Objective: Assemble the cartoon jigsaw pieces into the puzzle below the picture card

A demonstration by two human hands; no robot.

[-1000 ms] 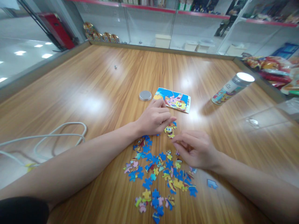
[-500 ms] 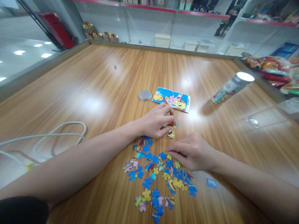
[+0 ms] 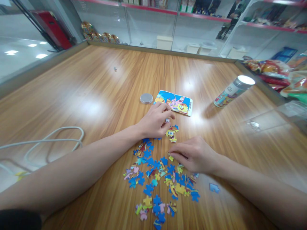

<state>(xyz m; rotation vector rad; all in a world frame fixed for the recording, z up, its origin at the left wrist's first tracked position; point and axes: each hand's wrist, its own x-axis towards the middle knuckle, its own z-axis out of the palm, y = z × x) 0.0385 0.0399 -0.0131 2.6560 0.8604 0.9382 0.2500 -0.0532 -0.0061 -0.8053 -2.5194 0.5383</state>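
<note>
My left hand (image 3: 158, 119) is above the table with its fingers curved and apart. A small puzzle piece (image 3: 167, 120) shows under those fingers; whether they touch it is unclear. Just to the right lies a joined cluster of puzzle pieces (image 3: 171, 133) showing a yellow face. My right hand (image 3: 194, 153) rests lower right, thumb and index finger pinched at the edge of a yellow puzzle piece (image 3: 171, 157). Loose pieces (image 3: 157, 201), mostly blue with yellow and pink, are spread below both hands. Beyond my left hand is a picture card (image 3: 177, 103) with the cartoon scene.
A round metal lid (image 3: 146, 98) lies left of the card. An upright printed canister (image 3: 232, 91) stands at the right. One blue piece (image 3: 214, 187) sits apart near my right forearm. A white cable (image 3: 59, 140) loops at the left. Snack bags (image 3: 273, 70) lie past the table's right edge.
My left hand has drawn up and slightly left, uncovering the joined yellow-face pieces. The right hand keeps its pinch almost in place. The whole view has shifted slightly.
</note>
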